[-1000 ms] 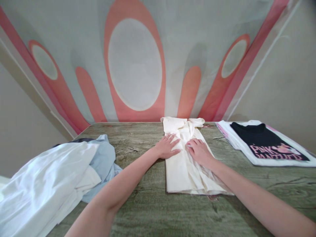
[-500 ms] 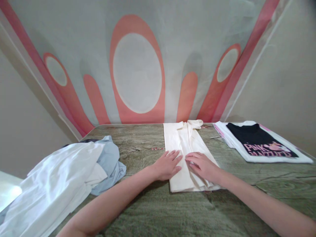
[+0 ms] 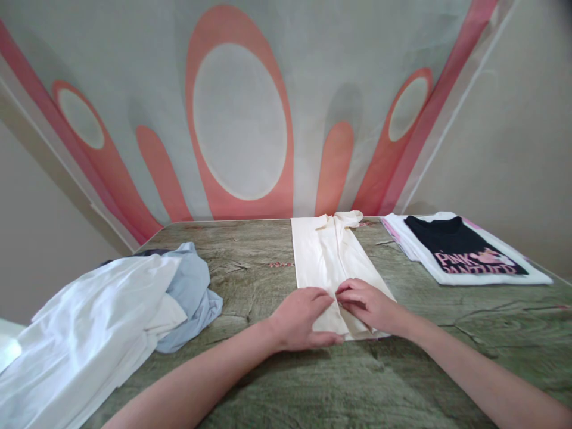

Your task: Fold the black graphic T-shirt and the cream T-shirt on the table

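A cream shirt [image 3: 315,250] lies folded into a long narrow strip on the table, its collar end toward the wall. Both of its sides meet near a middle line, and the cloth is slightly creased there. Over the near left part rests my left hand [image 3: 300,317], open, with the thumb stretched apart along the bottom edge and the fingertips at the middle line. My right hand [image 3: 369,305] is closed, its fingers and thumb pinching the shirt's right side at that same line. The cloth beneath both hands is hidden.
To the left lies a loose heap with a white garment [image 3: 102,316] and a light blue garment [image 3: 187,298]. At the right, a folded black printed T-shirt [image 3: 465,241] sits on white folded clothes [image 3: 451,277]. The wood-patterned table [image 3: 250,238] meets a patterned wall [image 3: 308,119].
My left hand has slid toward the shirt's near edge, its thumb now at that edge. My right hand's fingers have drawn together on the cloth. The view has shifted slightly.
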`<state>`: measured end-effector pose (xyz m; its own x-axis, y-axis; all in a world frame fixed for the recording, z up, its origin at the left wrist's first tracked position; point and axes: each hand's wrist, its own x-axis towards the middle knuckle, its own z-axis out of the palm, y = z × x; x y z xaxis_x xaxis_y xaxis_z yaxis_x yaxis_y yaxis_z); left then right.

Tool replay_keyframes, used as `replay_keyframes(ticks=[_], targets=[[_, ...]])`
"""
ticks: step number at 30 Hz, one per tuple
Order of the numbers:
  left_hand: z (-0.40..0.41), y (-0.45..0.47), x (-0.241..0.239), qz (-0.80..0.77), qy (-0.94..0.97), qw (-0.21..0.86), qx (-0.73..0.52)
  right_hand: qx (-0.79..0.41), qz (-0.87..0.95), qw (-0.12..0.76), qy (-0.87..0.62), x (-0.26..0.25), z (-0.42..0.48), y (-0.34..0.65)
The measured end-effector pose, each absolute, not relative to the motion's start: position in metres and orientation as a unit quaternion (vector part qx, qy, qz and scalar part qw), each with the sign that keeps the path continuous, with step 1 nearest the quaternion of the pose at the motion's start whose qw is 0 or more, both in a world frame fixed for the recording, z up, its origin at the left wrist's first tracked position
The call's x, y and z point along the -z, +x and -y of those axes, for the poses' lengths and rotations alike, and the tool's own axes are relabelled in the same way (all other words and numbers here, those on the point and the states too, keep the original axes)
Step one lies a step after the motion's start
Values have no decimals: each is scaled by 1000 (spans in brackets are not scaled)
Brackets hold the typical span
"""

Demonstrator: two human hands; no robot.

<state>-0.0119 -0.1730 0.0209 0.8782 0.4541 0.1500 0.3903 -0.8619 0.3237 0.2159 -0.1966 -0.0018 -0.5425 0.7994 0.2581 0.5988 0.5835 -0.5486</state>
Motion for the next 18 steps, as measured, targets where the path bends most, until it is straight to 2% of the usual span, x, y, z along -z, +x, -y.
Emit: replay_keyframes(ticks=[8, 18], targets=[[191, -4, -22, -270, 945, 138, -125, -203, 859, 248, -400, 4, 199, 217], [187, -5, -15, -343, 853, 325, -223, -166, 867, 229, -410, -7, 216, 205]])
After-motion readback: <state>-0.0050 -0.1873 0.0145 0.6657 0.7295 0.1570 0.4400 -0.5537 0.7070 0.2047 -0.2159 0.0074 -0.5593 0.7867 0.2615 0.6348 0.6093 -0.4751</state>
